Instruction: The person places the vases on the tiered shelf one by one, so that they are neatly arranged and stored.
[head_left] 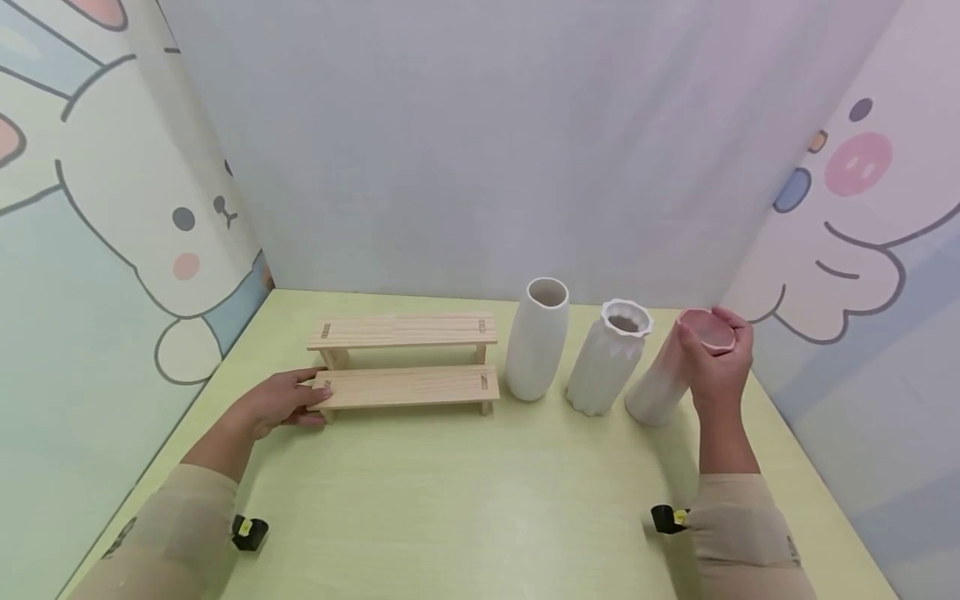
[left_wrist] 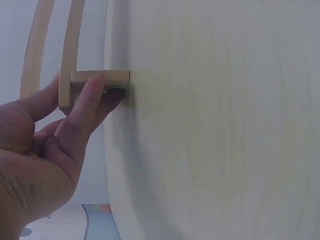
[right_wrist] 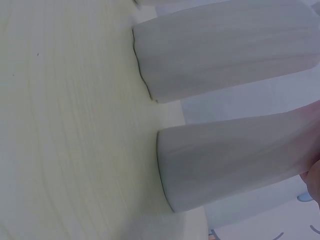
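My left hand grips the left end of a low two-step wooden stand, thumb on top of the front step and fingers around its end. In the left wrist view, fingers wrap a short leg of the stand, beside the tabletop. At the right, my right hand holds the rim of a vase with a pink mouth and pale body, thumb and fingers on opposite sides. That vase's base meets the table in the right wrist view. Just left of it stands a white ribbed vase with a scalloped rim.
A smooth white vase stands between the stand and the ribbed vase. The pale yellow table ends at a grey curtain behind and cartoon-printed walls at both sides. A black wrist device sits by the left sleeve.
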